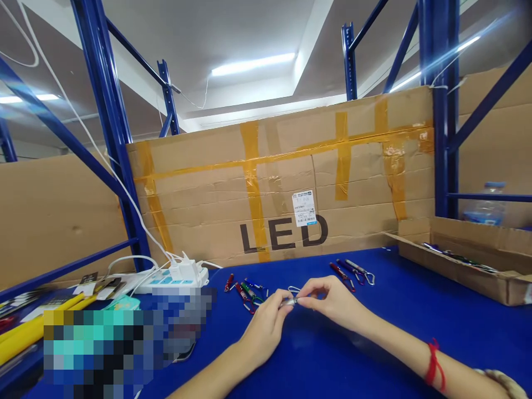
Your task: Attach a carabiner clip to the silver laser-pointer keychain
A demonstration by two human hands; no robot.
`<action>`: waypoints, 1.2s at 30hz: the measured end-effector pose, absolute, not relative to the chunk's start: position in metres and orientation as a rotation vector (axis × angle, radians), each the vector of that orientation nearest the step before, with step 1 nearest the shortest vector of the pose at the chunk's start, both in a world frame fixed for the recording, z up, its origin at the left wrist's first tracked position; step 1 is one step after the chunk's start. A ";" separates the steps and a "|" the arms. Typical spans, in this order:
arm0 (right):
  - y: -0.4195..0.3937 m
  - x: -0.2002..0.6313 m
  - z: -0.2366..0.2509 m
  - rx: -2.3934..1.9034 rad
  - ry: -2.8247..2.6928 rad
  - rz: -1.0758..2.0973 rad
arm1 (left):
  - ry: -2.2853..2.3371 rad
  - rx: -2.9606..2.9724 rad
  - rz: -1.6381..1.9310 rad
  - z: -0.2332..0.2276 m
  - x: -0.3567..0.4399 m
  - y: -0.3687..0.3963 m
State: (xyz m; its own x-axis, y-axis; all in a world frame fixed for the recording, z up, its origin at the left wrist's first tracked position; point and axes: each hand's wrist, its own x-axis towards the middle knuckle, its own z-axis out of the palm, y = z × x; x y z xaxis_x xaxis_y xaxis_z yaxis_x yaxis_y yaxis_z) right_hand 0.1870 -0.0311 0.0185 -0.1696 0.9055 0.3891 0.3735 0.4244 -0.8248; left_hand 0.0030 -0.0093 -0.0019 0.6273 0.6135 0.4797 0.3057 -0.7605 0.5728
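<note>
Both grips are pinched shut on one small silver keychain light [290, 302], held just above the blue tabletop [374, 332]: the left hand [266, 327] has its thumb and forefinger closed on the near end, and the right hand [332, 302] closes its fingertips on the other end, beside the wire clip that loops up behind it. By the look of it, the step in hand is twisting or fitting the two ends of the light together; that calls for a steady counter-hold from the left while the right turns, with the piece kept clear of the surface.

Going by size, the taped cardboard sheet marked LED [282, 194] walls off the far edge of the tabletop, standing well behind the hands. An open cardboard box [465, 260] lies at the right, near the right forearm, with more thin pieces in it. A white power strip [166, 277] with plugs and cables sits at the left. Yellow tools [37, 324] lie at the far left edge. A cluster of coloured keychain lights [245, 291] lies just beyond the left hand, and a smaller group [353, 271] rests just beyond the right.

Open room is widest on the bare blue stretch between the hands and the box; the left side is crowded.
</note>
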 end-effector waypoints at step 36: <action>-0.027 0.192 0.009 -1.155 -1.821 0.361 | 0.819 2.403 0.928 -0.001 0.005 -0.010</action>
State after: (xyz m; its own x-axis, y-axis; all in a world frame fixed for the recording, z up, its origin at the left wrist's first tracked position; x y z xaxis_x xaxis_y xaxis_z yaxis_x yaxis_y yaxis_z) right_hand 0.1915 -0.0266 0.0092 -0.1370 0.8289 0.5424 0.5593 0.5166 -0.6482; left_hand 0.0053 -0.0096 -0.0010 0.6004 0.6591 0.4529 0.3673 -0.7303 0.5760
